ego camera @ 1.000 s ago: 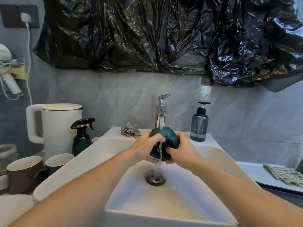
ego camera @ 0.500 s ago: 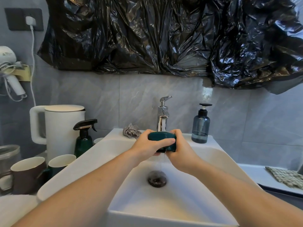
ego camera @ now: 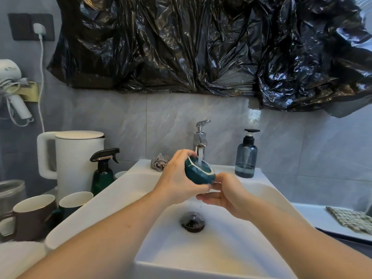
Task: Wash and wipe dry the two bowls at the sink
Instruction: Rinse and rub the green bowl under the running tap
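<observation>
Bowl (ego camera: 200,173): dark green, gripped by left hand (ego camera: 177,178), tilted under running tap (ego camera: 200,141); rinsing step. Right hand (ego camera: 225,193) loose-fingered beneath, holding nothing. Next likely needs emptying, then a drying cloth

Home bathroom: washbasin (ego camera: 201,254), wall-hung hairdryer (ego camera: 12,85), soap dispenser (ego camera: 246,156).

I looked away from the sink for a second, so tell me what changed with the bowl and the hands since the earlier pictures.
The green bowl has been turned from mouth-down to mouth-up, tilted under the running faucet. The left hand alone grips it now; the right hand has let go and sits just below it, fingers loose. Unchanged: water running, soap bottle, kettle and mugs in place.
</observation>
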Motion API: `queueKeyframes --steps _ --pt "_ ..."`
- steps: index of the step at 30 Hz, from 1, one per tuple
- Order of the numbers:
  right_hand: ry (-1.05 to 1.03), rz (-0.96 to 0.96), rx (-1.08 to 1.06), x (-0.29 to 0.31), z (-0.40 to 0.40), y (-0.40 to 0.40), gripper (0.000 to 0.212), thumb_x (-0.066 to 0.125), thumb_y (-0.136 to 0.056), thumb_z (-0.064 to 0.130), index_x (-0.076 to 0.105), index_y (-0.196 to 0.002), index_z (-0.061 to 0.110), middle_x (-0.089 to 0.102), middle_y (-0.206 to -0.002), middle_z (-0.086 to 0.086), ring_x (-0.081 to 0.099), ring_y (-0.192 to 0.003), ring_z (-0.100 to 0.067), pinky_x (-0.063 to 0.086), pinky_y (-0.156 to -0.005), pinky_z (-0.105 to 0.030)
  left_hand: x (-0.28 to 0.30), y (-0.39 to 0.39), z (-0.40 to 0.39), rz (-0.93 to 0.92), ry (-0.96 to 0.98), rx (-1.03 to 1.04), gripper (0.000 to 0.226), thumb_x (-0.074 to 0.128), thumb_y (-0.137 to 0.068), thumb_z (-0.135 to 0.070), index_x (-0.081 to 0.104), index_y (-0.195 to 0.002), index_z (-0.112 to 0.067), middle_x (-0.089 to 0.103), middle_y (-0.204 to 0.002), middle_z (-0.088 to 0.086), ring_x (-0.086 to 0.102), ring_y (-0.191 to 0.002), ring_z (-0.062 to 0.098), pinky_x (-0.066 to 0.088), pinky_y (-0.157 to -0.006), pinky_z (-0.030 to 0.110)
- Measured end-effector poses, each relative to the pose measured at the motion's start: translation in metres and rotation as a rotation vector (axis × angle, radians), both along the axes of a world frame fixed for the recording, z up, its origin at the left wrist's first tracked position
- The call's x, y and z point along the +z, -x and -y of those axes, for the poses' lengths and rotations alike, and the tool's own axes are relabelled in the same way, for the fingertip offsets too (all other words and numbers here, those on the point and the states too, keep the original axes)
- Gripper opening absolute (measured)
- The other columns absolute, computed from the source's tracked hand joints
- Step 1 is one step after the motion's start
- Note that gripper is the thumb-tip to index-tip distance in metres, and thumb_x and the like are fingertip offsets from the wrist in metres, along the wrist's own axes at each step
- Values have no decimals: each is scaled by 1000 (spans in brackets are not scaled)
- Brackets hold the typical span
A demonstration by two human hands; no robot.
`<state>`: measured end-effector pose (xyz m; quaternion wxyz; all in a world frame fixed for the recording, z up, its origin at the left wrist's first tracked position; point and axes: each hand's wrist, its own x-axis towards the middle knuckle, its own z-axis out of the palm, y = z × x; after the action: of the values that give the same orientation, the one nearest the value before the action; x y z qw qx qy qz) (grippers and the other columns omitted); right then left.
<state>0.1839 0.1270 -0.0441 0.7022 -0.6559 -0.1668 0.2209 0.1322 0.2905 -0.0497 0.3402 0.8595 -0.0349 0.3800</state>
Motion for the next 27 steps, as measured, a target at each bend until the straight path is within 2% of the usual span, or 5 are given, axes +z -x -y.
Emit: queueKeyframes --steps 8,13,16,21,27 --pt "-71 -81 62 -6 -4 -5 31 45 -106 25 67 -125 12 78 -103 -8 75 -81 -21 63 -84 -39 -3 -4 3 -199 116 -86 111 99 -48 -54 42 -142 -39 68 -122 -18 67 -112 4 58 -97 31" --pt "-69 28 -30 -3 -2 -7 30 58 -101 8 59 -131 8 73 -117 -16 74 -101 -33 65 -77 -46 -9 -13 0 -401 480 -188 79 79 -79 -60 46 -143 -27 73 -121 -5 75 -105 15 62 -95 46" --pt "21 138 -53 -3 0 -6 47 68 -95 3 51 -137 16 63 -124 -10 71 -102 -34 65 -74 -48 -6 -10 3 -534 569 -186 34 52 -109 -39 47 -138 -20 68 -123 10 76 -93 32 66 -72 45" --pt "136 355 -62 -3 -3 -2 66 82 -80 0 50 -135 20 61 -121 -3 69 -105 -28 66 -71 -43 1 -3 6 -490 768 -220 29 38 -114 -42 52 -132 -24 64 -126 7 69 -107 31 65 -70 47" --pt "313 677 -119 -6 2 -7 61 90 -70 8 53 -114 28 66 -109 5 69 -99 -14 64 -78 -30 4 -6 12 -492 867 -248 34 49 -107 -49 61 -124 -22 72 -112 8 71 -106 30 59 -92 45"
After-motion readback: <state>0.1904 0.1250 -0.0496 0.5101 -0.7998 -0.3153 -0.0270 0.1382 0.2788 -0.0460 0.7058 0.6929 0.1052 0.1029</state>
